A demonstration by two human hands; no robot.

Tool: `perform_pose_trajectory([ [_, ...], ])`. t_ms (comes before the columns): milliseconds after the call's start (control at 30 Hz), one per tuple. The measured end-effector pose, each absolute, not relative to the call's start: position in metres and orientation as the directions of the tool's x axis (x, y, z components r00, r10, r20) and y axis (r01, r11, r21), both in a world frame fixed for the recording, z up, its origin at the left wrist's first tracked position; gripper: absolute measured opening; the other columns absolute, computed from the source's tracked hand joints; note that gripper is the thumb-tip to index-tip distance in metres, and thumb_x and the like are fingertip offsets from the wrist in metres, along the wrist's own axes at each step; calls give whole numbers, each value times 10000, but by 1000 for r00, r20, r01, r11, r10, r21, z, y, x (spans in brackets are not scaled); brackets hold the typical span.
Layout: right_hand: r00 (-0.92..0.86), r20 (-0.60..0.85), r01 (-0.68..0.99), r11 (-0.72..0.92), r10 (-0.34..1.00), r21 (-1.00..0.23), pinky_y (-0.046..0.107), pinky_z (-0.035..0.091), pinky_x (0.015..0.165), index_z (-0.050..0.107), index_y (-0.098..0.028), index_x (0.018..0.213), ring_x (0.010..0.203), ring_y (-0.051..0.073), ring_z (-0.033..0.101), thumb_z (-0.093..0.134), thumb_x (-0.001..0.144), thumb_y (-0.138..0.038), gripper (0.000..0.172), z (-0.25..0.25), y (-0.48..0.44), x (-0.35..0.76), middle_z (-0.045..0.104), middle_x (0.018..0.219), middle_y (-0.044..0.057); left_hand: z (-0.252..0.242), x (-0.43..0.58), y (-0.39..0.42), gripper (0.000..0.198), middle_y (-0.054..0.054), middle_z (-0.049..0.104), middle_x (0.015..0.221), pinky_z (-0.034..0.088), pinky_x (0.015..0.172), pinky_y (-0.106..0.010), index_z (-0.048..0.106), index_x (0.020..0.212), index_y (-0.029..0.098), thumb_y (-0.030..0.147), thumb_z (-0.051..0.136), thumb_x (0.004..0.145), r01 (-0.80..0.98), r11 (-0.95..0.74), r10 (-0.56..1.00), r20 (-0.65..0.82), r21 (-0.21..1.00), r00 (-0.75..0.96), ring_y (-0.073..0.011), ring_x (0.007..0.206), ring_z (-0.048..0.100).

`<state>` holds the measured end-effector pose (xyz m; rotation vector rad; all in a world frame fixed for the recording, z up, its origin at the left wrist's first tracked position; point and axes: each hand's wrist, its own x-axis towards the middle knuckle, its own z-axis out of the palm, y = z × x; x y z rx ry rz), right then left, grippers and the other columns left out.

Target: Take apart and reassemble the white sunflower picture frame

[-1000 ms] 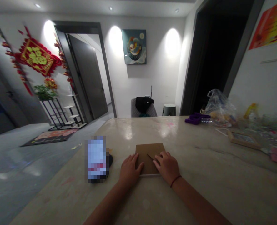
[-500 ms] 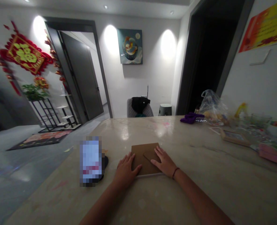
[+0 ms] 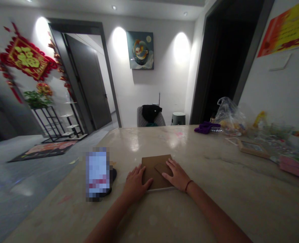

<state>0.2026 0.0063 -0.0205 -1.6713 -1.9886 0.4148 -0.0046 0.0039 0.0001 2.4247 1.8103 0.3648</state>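
Observation:
A flat brown cardboard-coloured square [image 3: 156, 163], pale along its near edge, lies on the table in front of me; it may be a notebook or a board. My left hand [image 3: 136, 182] rests along its left side, fingers spread and thumb on its surface. Over its right side lies my right hand [image 3: 177, 176], fingers apart, with a thin dark band on the wrist. Beside the right thumb, a smaller brown piece or flap [image 3: 161, 167] shows on the square, partly covered by that hand.
A phone [image 3: 98, 173], its screen blurred out, stands on a dark holder to the left on the marble-like table [image 3: 215, 189]. Toward the right edge are a purple cloth [image 3: 206, 127], a clear plastic bag [image 3: 229, 114], a wooden frame [image 3: 253, 148] and pink packets [image 3: 295, 166].

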Motion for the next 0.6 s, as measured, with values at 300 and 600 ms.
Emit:
perform_pose_trajectory([
  [300,-115,213,829,212,970,-517,383,187,1050,441,-86,1233,1275,228,263,462,749,-498,636,-23,6,201,361,1356,141,-11,0,4,637,-136,298,1398,185,1043,-424,314,1310,139,507,364,793,936,-267,958,166,231,233,-240,1280,274],
  [600,-114,181,829,194,977,-525,372,171,1062,381,-76,1277,1306,232,180,424,771,-498,660,-28,5,199,299,1392,132,-5,2,3,625,-131,264,1414,181,1038,-422,316,1327,183,511,355,797,943,-273,961,106,191,256,-246,1287,256],
])
